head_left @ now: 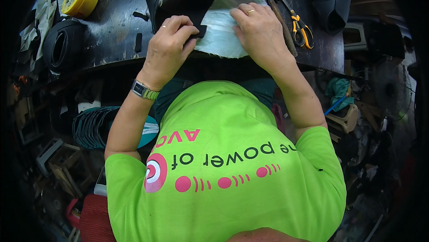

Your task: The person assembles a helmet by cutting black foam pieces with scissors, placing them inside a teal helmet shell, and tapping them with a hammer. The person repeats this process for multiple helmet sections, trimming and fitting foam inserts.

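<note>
On the near edge of the dark table, my left hand [172,43] has its thumb and fingers closed on the end of a black fabric piece [202,2]. That piece lies over a pale, thin cloth [223,41] with a frayed near edge. My right hand [262,30] rests on the cloth's right side, palm down, thumb and fingers apart, gripping nothing that shows. Beyond my left hand stands the raised edge of a black item [154,7], partly hidden by the fabric.
A hammer [282,25] and orange-handled scissors [301,32] lie right of my right hand. Black hollow shoe-like pieces sit at the table's left [65,45] and right [330,3]. A yellow tub [80,1] stands far left. Small black scraps [138,42] lie nearby.
</note>
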A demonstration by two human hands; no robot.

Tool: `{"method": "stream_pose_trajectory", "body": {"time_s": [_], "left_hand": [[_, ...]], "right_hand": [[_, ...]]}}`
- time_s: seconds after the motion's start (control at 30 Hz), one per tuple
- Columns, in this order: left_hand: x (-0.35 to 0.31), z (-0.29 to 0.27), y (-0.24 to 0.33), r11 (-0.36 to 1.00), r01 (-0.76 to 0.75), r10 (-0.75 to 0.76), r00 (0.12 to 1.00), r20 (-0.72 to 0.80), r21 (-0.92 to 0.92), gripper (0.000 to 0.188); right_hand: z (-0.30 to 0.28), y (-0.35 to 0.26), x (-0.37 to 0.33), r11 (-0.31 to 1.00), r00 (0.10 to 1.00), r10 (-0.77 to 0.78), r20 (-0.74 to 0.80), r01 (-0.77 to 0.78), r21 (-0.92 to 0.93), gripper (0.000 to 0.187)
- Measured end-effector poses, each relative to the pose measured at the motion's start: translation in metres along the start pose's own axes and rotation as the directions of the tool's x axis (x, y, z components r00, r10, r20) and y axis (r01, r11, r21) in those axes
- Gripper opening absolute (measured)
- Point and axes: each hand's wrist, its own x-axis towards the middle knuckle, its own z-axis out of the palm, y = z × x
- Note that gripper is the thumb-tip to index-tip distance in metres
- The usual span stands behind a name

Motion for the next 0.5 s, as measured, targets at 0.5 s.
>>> {"method": "stream_pose_trajectory", "body": {"time_s": [0.5], "left_hand": [[-0.026, 0.009, -0.021, 0.950, -0.283, 0.275, 0.958, 0.081, 0.128, 0.029]], "right_hand": [[0.019, -0.004, -0.008, 0.996, 0.997, -0.073, -0.010, 0.072, -0.059, 0.033]]}}
